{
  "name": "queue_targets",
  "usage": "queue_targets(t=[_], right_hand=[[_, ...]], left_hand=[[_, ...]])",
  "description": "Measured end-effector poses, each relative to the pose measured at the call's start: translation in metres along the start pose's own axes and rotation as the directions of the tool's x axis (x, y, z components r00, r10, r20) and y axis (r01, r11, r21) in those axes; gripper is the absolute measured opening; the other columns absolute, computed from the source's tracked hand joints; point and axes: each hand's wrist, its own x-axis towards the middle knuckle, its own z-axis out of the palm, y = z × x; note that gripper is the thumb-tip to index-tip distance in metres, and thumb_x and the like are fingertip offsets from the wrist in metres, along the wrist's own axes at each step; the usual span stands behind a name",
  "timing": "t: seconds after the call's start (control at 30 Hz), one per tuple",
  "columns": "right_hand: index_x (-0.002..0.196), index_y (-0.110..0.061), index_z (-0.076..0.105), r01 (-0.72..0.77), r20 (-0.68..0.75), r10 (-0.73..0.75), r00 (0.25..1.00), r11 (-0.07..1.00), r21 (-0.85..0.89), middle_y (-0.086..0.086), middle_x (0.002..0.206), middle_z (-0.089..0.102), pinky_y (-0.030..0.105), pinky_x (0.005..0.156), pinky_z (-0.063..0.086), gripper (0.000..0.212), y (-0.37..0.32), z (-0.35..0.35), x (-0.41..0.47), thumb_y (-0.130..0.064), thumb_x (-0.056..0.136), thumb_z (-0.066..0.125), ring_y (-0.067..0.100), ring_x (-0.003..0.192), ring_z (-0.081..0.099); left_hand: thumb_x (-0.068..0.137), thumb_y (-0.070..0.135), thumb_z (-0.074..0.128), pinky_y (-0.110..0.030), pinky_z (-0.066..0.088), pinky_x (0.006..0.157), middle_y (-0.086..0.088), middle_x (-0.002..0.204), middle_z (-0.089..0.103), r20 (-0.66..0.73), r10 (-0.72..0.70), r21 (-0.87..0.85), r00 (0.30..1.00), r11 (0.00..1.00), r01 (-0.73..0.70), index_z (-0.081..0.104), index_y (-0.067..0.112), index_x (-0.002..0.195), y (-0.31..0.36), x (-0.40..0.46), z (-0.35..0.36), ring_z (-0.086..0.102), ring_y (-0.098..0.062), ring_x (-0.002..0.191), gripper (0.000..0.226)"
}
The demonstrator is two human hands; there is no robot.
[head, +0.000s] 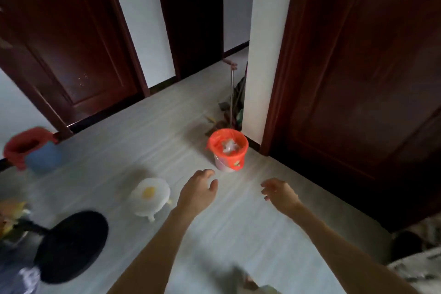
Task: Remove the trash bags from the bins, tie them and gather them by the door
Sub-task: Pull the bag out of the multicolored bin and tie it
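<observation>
Pale grey floor (238, 227), dark wood doors (358, 79). Orange-bagged bin (228, 150) stands beside right door frame; red-bagged blue bin (35, 153) far left. Left hand (198, 192), right hand (280, 192): grip released, fingers loose, holding nothing.

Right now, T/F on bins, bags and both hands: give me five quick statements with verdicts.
1. Both hands hold nothing. True: the left hand and right hand reach forward with loosely curled fingers, no grip on anything.
2. The bin with the orange bag stands by the white wall corner. True.
3. The orange bag has been pulled out and tied. False: it still lines its bin, rim folded over, trash showing inside.
4. The blue bin has a red bag over its rim. True.
5. The white bin lies to the right of the right hand. False: it sits left of the left hand.
</observation>
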Motion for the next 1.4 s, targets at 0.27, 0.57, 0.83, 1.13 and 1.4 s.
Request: queue_targets(t=[0.27,0.57,0.83,1.13,1.4], right_hand=[[0.116,-0.003,0.057,-0.042,0.010,0.042,0.999,0.999,0.000,0.010,0.101,0.059,0.021,0.072,0.043,0.028,-0.086,0.003,0.280,-0.013,0.094,0.042,0.018,0.089,0.051],[0.105,-0.012,0.059,-0.196,0.005,0.196,0.981,0.976,0.098,0.004,0.097,0.053,0.008,0.059,0.036,0.022,-0.168,-0.002,0.469,-0.012,0.095,0.040,0.013,0.082,0.050],[0.111,0.000,0.058,-0.465,-0.194,0.564,0.803,0.796,0.388,0.016,0.101,0.061,0.027,0.075,0.046,0.027,-0.152,0.041,0.602,-0.010,0.093,0.041,0.023,0.089,0.055],[0.072,-0.014,0.059,-0.502,-0.263,0.844,0.467,0.498,0.707,0.026,0.085,0.064,0.051,0.080,0.050,0.029,-0.099,0.141,0.655,0.010,0.075,0.043,0.041,0.086,0.063],[0.114,0.002,0.055,-0.527,-0.367,0.861,0.353,0.507,0.682,0.026,0.106,0.064,0.036,0.079,0.045,0.033,-0.006,0.251,0.670,0.005,0.085,0.041,0.038,0.100,0.060]], left_hand=[[0.090,0.015,0.049,-0.033,0.045,0.087,-0.016,0.111,0.064,0.004,0.059,-0.018,0.998,0.998,-0.059,0.060,0.006,0.110,-0.015,0.287,-0.037,0.059,-0.029,0.106,0.024],[0.091,0.016,0.050,-0.029,0.039,0.093,-0.016,0.119,0.062,0.130,0.093,0.023,0.987,0.995,-0.097,0.055,0.004,0.121,-0.041,0.514,-0.089,0.056,-0.026,0.112,0.032],[0.090,0.015,0.047,-0.033,0.045,0.093,-0.014,0.120,0.062,0.499,0.238,0.074,0.833,0.946,-0.315,0.058,0.008,0.117,-0.064,0.729,-0.027,0.059,-0.026,0.110,0.030],[0.088,0.008,0.050,-0.035,0.048,0.090,-0.018,0.113,0.064,0.696,0.240,0.026,0.677,0.934,-0.357,0.057,0.005,0.116,-0.113,0.832,0.066,0.062,-0.030,0.101,0.029],[0.087,0.011,0.051,-0.039,0.044,0.097,-0.016,0.129,0.052,0.680,0.114,0.071,0.724,0.973,-0.220,0.047,0.006,0.128,-0.229,0.810,0.173,0.055,-0.031,0.114,0.040]])
